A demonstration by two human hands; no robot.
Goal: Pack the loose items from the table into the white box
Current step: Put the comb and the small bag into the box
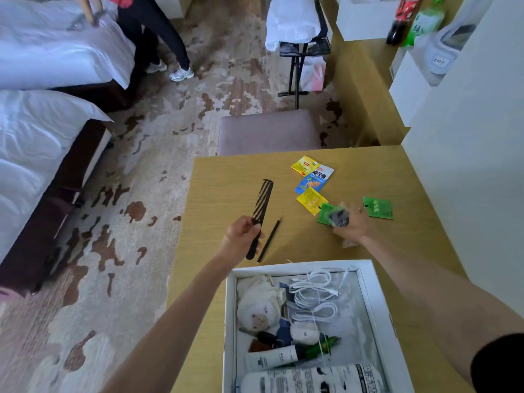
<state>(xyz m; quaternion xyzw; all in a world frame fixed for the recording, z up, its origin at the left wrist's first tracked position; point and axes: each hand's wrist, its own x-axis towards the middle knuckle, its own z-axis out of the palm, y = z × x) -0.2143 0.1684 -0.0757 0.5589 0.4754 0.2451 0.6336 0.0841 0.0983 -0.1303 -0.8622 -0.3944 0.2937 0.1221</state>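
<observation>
My left hand [243,234] grips the handle of a black comb [261,211], held above the wooden table [224,188]. A thin black pencil [268,240] lies on the table just right of it. My right hand [350,222], blurred, holds a small dark clear-wrapped item [338,216] over a green sachet [326,214]. Another green sachet [378,207], two yellow packets [304,165] [311,200] and a blue-white snack packet [313,180] lie further back. The white box [380,302] stands open at the near edge, holding white cables, a cloth pouch, tubes and bottles.
A padded stool [269,131] stands behind the table. Two beds [37,143] are on the left, and a person's legs [158,38] are near them. A folding rack [300,46] and a counter with bottles [405,21] are at the back right. A white wall [467,165] borders the table's right side.
</observation>
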